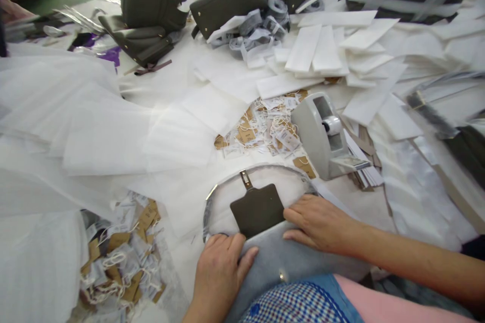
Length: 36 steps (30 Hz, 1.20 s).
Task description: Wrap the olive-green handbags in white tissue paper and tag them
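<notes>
The fingers of left hand (222,270) and right hand (320,224) pinch the grey bag (282,252), whose handle (205,218) seems already wrapped, while tags (246,133) lie unattached.

The flap (259,209) is dark olive, the cloth (291,305) blue-and-white checked.

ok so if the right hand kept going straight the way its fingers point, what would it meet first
Most likely the dark flap, just past the fingertips of the right hand; whether they already touch it is unclear.
</notes>
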### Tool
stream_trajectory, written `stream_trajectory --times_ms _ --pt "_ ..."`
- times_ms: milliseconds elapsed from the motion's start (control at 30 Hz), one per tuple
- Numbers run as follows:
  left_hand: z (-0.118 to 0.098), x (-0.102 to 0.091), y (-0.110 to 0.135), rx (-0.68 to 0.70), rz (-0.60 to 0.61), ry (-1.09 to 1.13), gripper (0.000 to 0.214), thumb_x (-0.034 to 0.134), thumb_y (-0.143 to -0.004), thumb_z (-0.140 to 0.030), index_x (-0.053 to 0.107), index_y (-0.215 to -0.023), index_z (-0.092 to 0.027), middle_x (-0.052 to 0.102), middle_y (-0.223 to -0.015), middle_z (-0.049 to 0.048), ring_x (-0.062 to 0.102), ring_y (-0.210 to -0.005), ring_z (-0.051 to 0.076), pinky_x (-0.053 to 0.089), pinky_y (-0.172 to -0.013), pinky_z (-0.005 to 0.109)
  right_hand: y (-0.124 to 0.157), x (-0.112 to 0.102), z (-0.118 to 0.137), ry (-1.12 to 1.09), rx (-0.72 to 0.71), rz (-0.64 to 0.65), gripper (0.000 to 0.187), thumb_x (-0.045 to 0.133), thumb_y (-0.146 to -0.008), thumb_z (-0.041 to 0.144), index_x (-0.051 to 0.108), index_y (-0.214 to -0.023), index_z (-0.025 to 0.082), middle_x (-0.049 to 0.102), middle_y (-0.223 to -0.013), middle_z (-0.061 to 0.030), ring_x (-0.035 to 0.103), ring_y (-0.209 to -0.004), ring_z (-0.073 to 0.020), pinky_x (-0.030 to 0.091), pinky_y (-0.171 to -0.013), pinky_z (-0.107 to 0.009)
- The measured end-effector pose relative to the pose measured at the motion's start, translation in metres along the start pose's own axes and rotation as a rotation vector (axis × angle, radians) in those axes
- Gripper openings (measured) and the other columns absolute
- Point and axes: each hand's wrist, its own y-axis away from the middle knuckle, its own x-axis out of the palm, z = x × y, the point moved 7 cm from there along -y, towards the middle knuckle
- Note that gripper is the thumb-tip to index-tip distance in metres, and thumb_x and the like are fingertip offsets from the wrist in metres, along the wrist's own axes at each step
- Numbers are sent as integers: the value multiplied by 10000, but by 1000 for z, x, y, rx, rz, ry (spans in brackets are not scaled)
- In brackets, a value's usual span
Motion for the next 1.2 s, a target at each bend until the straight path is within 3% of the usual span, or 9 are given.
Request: stream_trajectory --times_ms 133,333,500,733,833,900,1000,1100,1200 --pt "1 1 1 -29 27 38 295 437 -998 -452 527 -820 -235 585 -732 -6 555 -708 229 386 -680 370 6 -1 -2 -19 -3 -74 328 489 -978 489 569 -844 201 608 -839 -42 545 -854 -237 318 -959 -430" --pt "1 0 2 -48 44 82 280 426 -1002 -446 576 -889 -238 612 -798 11 581 -761 231 416 -719 380 9 -7 -3 19 20 -76 428 463 -959 580 577 -826 190 629 -759 -56 548 -729 -238 342 -740 -368" --pt "2 0 -1 -13 -45 62 461 429 -947 -620 567 -1089 -203 677 -893 48 630 -790 242 478 -753 403 -2 1 -9 26 22 11 431 521 -928 595 613 -809 192 663 -707 -57 601 -709 -247 325 -683 -352" --pt "-7 10 0 -50 -57 -55 364 416 -996 -498 605 -1133 -219 692 -994 45 642 -965 253 296 -1117 600 -8 13 -10 79 49 62 424 591 -899 581 641 -783 177 690 -695 -79 636 -686 -256 339 -685 -353" --pt "-25 2 9 70 -221 -134 306 455 -1010 -296 576 -1288 -257 647 -1259 51 574 -1187 242 311 -1141 490 -8 12 -8 88 38 42 426 597 -898 578 637 -790 168 694 -695 -78 636 -674 -243 346 -704 -347" --pt "-38 2 17 198 -262 -83 321 416 -1012 -188 597 -1272 -236 674 -1229 15 597 -1155 180 399 -1086 353 -7 12 -8 104 29 27 436 582 -908 580 635 -788 164 694 -693 -81 636 -675 -239 342 -703 -341" --pt "-48 9 27 274 -142 -1 359 406 -1028 -342 566 -1304 -177 675 -1237 17 593 -1182 182 462 -1055 343 -6 11 -8 144 16 8 463 548 -921 596 641 -796 160 693 -690 -91 636 -689 -244 331 -690 -332" --pt "-52 21 37 271 56 -47 628 446 -960 -591 398 -1452 -204 493 -1464 51 446 -1358 251 413 -1121 490 -5 11 -8 196 -1 -6 509 490 -938 621 652 -824 152 700 -698 -107 638 -696 -253 329 -687 -330" --pt "-51 27 45 238 144 -76 664 453 -948 -612 280 -1504 -292 318 -1575 26 296 -1447 263 324 -1166 562 -4 12 -7 238 -22 -32 543 442 -953 632 658 -840 147 709 -713 -117 641 -699 -256 336 -698 -334"
